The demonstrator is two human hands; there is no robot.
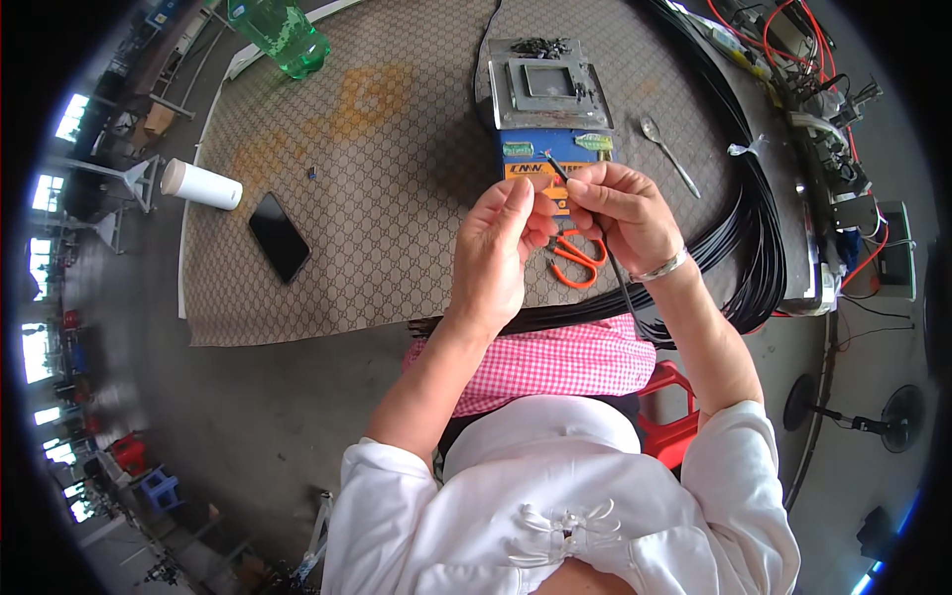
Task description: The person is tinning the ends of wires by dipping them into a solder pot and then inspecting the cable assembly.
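My right hand (pixel 630 213) is closed, pinching a thin black cable (pixel 620 273) near its end. The cable tip, with small bare strands, sticks up past the fingers over a blue and orange box (pixel 575 144). Close beside it is my left hand (pixel 499 243), its thumb and fingers pressed together; whatever they may hold is hidden. Below the hands, a pair of orange-handled scissors (pixel 578 266) lies on the table, partly covered by the fingers. A large coil of black cable (pixel 764 248) curves round the table's right side and along its near edge.
Behind the box is a metal frame-like tray (pixel 501 94) with dark scraps on it. A spoon (pixel 671 159) lies to its right. On the left are a black phone (pixel 279 238), a white bottle (pixel 203 185) and a green plastic bottle (pixel 283 38). Equipment with red hoses (pixel 818 50) stands at the right.
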